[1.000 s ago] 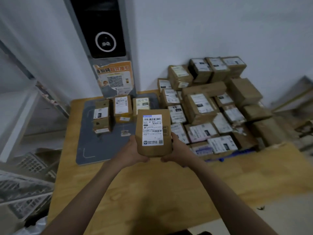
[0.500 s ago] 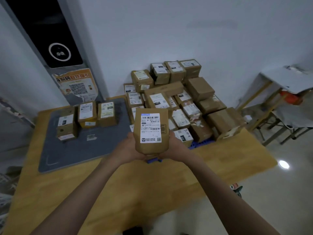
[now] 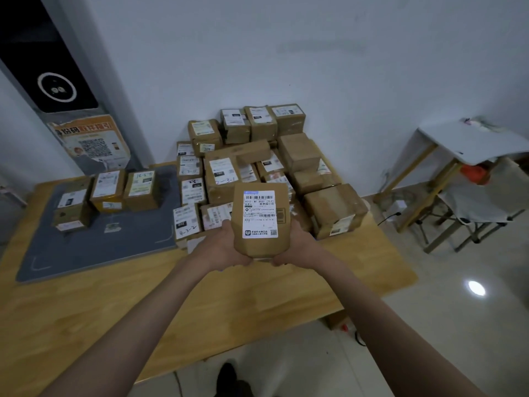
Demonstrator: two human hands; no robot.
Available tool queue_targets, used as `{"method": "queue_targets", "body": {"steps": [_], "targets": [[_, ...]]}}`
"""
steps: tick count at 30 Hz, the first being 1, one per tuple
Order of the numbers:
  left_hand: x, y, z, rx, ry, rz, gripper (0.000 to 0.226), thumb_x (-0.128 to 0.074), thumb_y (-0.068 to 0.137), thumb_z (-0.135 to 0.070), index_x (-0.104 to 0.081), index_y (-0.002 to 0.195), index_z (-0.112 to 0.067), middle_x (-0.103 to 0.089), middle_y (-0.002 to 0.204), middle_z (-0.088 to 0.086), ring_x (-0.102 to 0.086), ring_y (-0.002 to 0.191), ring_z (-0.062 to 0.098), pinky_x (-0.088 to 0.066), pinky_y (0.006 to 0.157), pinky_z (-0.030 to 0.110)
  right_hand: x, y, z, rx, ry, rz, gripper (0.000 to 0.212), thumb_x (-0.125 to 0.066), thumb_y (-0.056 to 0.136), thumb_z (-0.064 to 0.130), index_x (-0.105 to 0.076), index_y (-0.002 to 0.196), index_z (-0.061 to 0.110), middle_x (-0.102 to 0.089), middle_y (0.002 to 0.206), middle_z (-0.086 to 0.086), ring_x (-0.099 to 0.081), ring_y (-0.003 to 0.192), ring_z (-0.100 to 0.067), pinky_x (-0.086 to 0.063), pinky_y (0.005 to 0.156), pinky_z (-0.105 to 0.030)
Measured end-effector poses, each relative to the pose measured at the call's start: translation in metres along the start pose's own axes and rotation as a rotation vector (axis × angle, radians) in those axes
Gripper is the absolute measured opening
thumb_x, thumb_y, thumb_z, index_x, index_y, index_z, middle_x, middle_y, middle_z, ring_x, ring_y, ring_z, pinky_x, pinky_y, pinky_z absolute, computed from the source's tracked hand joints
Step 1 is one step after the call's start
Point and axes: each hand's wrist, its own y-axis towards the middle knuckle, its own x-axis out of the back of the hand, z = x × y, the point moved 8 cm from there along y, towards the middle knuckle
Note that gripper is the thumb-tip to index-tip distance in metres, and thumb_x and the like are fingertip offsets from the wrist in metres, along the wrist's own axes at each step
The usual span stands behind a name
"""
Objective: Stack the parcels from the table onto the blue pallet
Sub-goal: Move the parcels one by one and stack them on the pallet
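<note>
I hold a brown parcel (image 3: 260,222) with a white shipping label upright in front of me. My left hand (image 3: 221,246) grips its lower left side and my right hand (image 3: 294,247) grips its lower right side. Behind it rises a heap of several brown parcels (image 3: 257,167) against the wall; the blue pallet under them is hidden in this view. Three more parcels (image 3: 108,193) stand on a grey mat (image 3: 86,247) on the wooden table (image 3: 143,310) at the left.
A tall dark kiosk with a QR poster (image 3: 91,141) stands at the table's back left. To the right are a white-topped side table (image 3: 472,141) and folding stools (image 3: 472,213) on the tiled floor. My foot (image 3: 229,376) shows below the table's near edge.
My view has swung right and pulled back, so the parcel heap sits more central and the side table appears. Both hands keep the same parcel, carried slightly right toward the heap.
</note>
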Motion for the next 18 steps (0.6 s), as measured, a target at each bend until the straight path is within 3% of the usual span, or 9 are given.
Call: {"method": "queue_targets", "body": {"steps": [5, 8, 10, 11, 13, 18], "targets": [[-0.001, 0.029, -0.031, -0.09, 0.041, -0.017, 0.087, -0.08, 0.051, -0.058, -0.042, 0.122, -0.025, -0.05, 0.11, -0.004, -0.057, 0.091, 0.011, -0.052, 0.065, 0.032, 0.028, 0.015, -0.009, 0.033, -0.032, -0.01, 0.11, -0.087, 0.063, 0.017, -0.021, 0.151, 0.018, -0.03, 0.147, -0.002, -0.052, 0.122, -0.026, -0.056, 0.087, -0.04], [-0.002, 0.056, -0.039, -0.111, 0.016, 0.003, 0.058, -0.072, 0.044, -0.053, -0.05, 0.09, -0.027, -0.048, 0.088, -0.001, -0.055, 0.074, 0.014, -0.044, 0.056, 0.029, 0.044, 0.031, -0.007, 0.083, -0.061, -0.011, 0.101, -0.085, 0.067, 0.017, -0.026, 0.148, 0.024, -0.028, 0.149, -0.006, -0.051, 0.122, -0.028, -0.056, 0.089, -0.043], [0.0, 0.077, -0.042, -0.11, -0.003, 0.006, 0.059, -0.07, 0.042, -0.049, -0.048, 0.081, -0.011, -0.043, 0.078, 0.0, -0.048, 0.067, 0.016, -0.037, 0.054, 0.027, 0.053, 0.043, -0.007, 0.094, -0.062, -0.008, 0.098, -0.082, 0.072, 0.014, -0.024, 0.15, 0.023, -0.027, 0.149, -0.007, -0.049, 0.126, -0.029, -0.054, 0.093, -0.044], [0.001, 0.086, -0.043, -0.104, -0.016, 0.001, 0.056, -0.069, 0.042, -0.048, -0.047, 0.078, -0.011, -0.043, 0.078, 0.001, -0.047, 0.068, 0.017, -0.037, 0.053, 0.027, 0.058, 0.049, -0.007, 0.095, -0.067, -0.009, 0.098, -0.081, 0.073, 0.014, -0.022, 0.151, 0.021, -0.027, 0.15, -0.008, -0.047, 0.127, -0.03, -0.052, 0.096, -0.044], [0.005, 0.104, -0.047, -0.106, -0.01, -0.013, 0.046, -0.068, 0.044, -0.049, -0.037, 0.07, -0.027, -0.048, 0.085, 0.004, -0.049, 0.075, 0.018, -0.039, 0.055, 0.028, 0.069, 0.064, -0.009, 0.094, -0.057, -0.021, 0.099, -0.082, 0.073, 0.014, -0.021, 0.151, 0.019, -0.031, 0.15, -0.009, -0.047, 0.128, -0.029, -0.049, 0.1, -0.043], [0.016, 0.141, -0.054, -0.102, 0.012, -0.003, 0.066, -0.073, 0.043, -0.055, -0.048, 0.097, -0.025, -0.05, 0.111, 0.004, -0.052, 0.098, 0.017, -0.054, 0.068, 0.037, 0.087, 0.106, -0.019, 0.028, 0.018, -0.025, 0.105, -0.084, 0.069, 0.01, -0.019, 0.151, 0.017, -0.043, 0.146, -0.005, -0.048, 0.128, -0.024, -0.048, 0.094, -0.034]]}}
